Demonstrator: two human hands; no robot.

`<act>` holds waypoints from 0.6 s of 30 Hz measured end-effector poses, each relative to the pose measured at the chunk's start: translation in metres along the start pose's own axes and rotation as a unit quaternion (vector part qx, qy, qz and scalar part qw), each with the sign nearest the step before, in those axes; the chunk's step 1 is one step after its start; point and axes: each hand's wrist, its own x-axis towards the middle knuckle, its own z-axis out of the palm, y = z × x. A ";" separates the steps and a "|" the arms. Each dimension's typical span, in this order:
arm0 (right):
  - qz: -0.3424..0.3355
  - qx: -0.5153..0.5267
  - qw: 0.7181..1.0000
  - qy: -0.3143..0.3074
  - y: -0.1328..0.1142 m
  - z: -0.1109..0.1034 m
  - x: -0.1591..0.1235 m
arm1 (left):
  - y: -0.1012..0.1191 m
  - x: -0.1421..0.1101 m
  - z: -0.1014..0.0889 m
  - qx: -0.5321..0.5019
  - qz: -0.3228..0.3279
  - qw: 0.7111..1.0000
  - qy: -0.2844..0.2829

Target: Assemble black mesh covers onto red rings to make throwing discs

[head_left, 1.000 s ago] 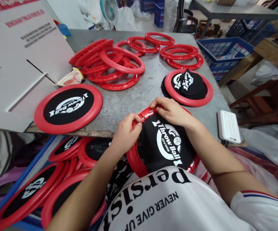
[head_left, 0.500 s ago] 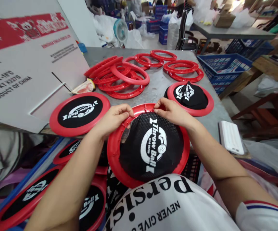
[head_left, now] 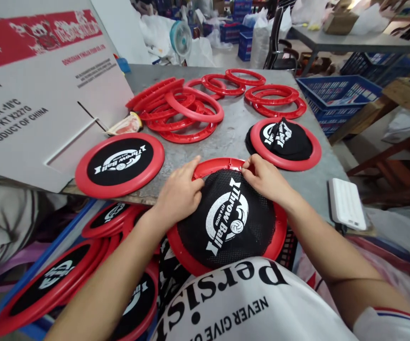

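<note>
A red plastic ring leans between the table edge and my shirt, with a black mesh disc printed "Throw Ball" lying in it. My left hand is closed over the ring's upper left rim, thumb on the inner side. At the upper right, my right hand pinches the mesh edge against the rim; its fingertips partly hide the spot. Left of the hands lies a finished-looking red-rimmed throw disc. Behind my right hand, another red-rimmed disc carries loose folded black mesh pieces.
Red rings are heaped at the table's middle, with more rings behind. A white carton stands left. A white box-shaped device lies at the right edge. Below left, assembled discs are stacked. Blue crates stand right.
The ring has swung into fuller view and its mesh print has turned. My left hand has shifted along the rim; my right hand stays pinching at the upper edge. The camera view has tilted up.
</note>
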 end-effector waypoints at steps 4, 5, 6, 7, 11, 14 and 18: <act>-0.008 -0.011 1.000 -0.001 -0.004 0.002 -0.003 | 0.010 -0.005 0.021 0.074 -0.071 0.995 0.008; -0.008 -0.018 1.000 -0.001 -0.006 0.003 -0.004 | 0.012 -0.005 0.024 0.066 -0.087 0.994 0.002; -0.008 -0.025 1.000 -0.002 -0.007 0.003 -0.005 | 0.014 -0.004 0.026 0.052 -0.103 0.993 -0.005; -0.009 -0.031 0.999 -0.003 -0.007 0.003 -0.006 | 0.015 -0.004 0.027 0.037 -0.117 0.992 -0.013; -0.011 -0.039 0.999 -0.001 -0.008 0.000 -0.010 | 0.018 -0.001 0.026 -0.012 -0.155 0.987 -0.031; -0.007 -0.041 0.999 0.006 -0.007 -0.001 -0.011 | 0.015 0.000 0.024 -0.039 -0.159 0.986 -0.031; -0.015 -0.043 0.999 0.007 -0.008 0.000 -0.011 | 0.015 -0.003 0.023 -0.050 -0.151 0.987 -0.039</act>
